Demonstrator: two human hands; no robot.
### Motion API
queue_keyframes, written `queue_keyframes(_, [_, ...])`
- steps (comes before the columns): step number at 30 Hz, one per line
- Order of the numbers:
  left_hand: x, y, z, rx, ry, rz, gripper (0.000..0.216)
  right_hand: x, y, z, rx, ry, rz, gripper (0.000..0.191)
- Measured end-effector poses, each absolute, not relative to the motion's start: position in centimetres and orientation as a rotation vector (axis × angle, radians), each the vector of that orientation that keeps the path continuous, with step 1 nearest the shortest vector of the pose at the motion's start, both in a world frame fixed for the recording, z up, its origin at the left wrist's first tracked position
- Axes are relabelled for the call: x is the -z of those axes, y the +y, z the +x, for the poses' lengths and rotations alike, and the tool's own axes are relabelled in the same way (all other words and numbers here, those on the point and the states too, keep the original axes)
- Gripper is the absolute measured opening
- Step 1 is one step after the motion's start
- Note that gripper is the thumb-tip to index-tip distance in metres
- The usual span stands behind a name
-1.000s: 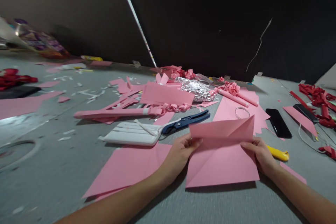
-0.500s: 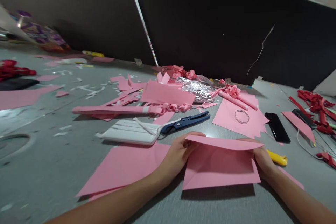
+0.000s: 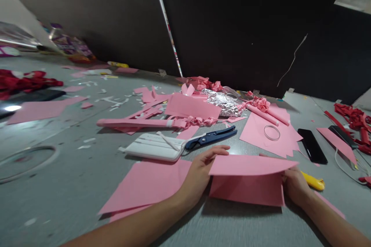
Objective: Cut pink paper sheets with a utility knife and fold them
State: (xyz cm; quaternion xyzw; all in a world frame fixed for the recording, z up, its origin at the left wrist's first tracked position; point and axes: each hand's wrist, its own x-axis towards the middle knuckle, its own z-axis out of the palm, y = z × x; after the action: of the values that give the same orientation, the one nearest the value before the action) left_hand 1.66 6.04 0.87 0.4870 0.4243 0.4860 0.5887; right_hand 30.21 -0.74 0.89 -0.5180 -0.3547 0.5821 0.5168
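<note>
A folded sheet of pink paper (image 3: 249, 165) is held between both hands just above the grey table, its top flap bent over toward me. My left hand (image 3: 199, 170) grips the sheet's left edge, fingers partly behind it. On the right edge, my right hand (image 3: 294, 183) is closed, most of its fingers hidden by the paper. More pink sheets (image 3: 153, 181) lie under and beside my left forearm. Beyond my left hand rest a white power bank (image 3: 153, 146) with a cable and dark blue scissors (image 3: 211, 137). A yellow object (image 3: 313, 180) sits just past my right hand.
Farther back lie a pink paper stick (image 3: 133, 122), crumpled foil (image 3: 226, 102), pink paper flowers and a ring (image 3: 271, 132) on stacked pink sheets. A black phone (image 3: 312, 146) is at the right. Red ribbon (image 3: 29, 83) is at the left; a black panel (image 3: 232, 27) stands behind.
The upper flap of the pink paper has tipped down toward me, covering more of the lower part. Both hands keep hold of it. The view has shifted slightly left.
</note>
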Motion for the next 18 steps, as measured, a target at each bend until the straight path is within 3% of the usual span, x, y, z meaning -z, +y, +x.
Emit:
queue_keyframes(6, [-1.1, 6.0, 1.7, -1.135, 1.027, 1.147, 0.018, 0.0, -1.0, 31.8, -1.277, -1.177, -1.091, 0.027])
queue_keyframes(15, [-1.7, 5.4, 1.1, -1.064, 0.932, 1.273, 0.038, -1.4, -0.6, 31.4, -1.506, -1.071, -1.032, 0.066])
queue_keyframes(18, [-1.7, 5.6, 1.2, -0.992, 0.935, 1.321, 0.031, -1.5, -0.3, 31.4, -1.524, -1.135, -1.051, 0.060])
